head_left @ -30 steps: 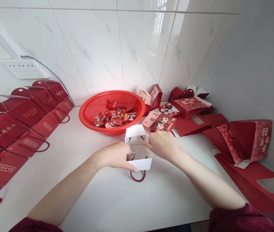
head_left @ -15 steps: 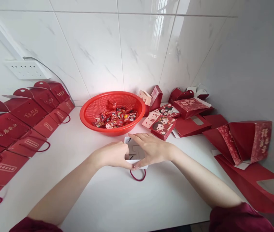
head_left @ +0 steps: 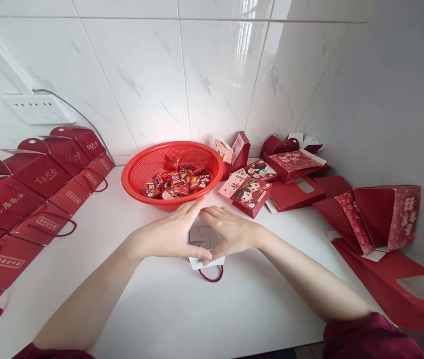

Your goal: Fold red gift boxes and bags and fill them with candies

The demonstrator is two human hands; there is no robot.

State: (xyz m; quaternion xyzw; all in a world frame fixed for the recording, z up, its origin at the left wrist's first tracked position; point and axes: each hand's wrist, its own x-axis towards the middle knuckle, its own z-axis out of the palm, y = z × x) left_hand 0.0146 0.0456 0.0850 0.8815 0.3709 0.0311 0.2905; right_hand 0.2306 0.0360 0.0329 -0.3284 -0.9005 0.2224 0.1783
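Pressed flat at centre frame on the white desk [head_left: 167, 309], just below the red basket [head_left: 137, 172]: a small white box [head_left: 205, 238], its flaps upright a second ago, now folded under left hand [head_left: 172, 238] and right hand [head_left: 230, 234], fingertips meeting.

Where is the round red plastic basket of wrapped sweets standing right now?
In the head view, the round red plastic basket stands at the back middle of the white counter, near the tiled wall, just beyond the fingertips of both hands pressing a small white box.
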